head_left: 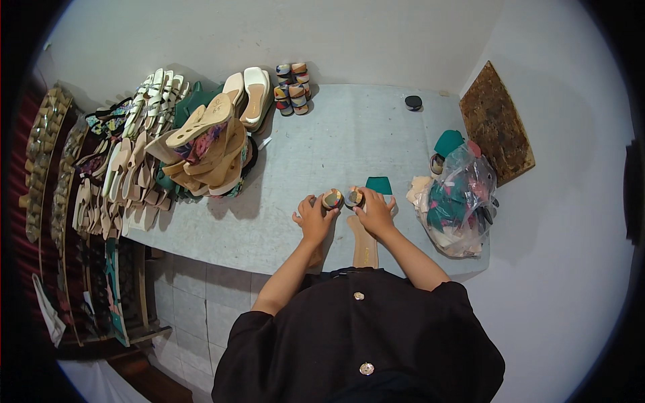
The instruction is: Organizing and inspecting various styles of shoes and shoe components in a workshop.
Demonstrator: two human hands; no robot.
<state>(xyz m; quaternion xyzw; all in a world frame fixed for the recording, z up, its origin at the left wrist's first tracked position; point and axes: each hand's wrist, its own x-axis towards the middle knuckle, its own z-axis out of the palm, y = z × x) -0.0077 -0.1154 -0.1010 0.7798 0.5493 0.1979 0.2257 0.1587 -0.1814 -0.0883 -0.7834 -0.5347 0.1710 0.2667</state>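
My left hand grips a round, multicoloured shoe heel, with its fingers curled around the side. In my right hand is a second heel with a similar patterned covering, held close beside the first. Both heels are near the tabletop; whether they touch it I cannot tell. Below my right hand lies a long beige insole, its near end meeting my shirt. A second sole lies partly hidden under my left forearm. Just beyond my right hand is a flat green piece.
Sandals are heaped on the table's left, beside white-strapped ones. Patterned heels stand stacked by the back wall. At right are a clear plastic bag of coloured pieces and a leaning brown board. A small dark object sits far right.
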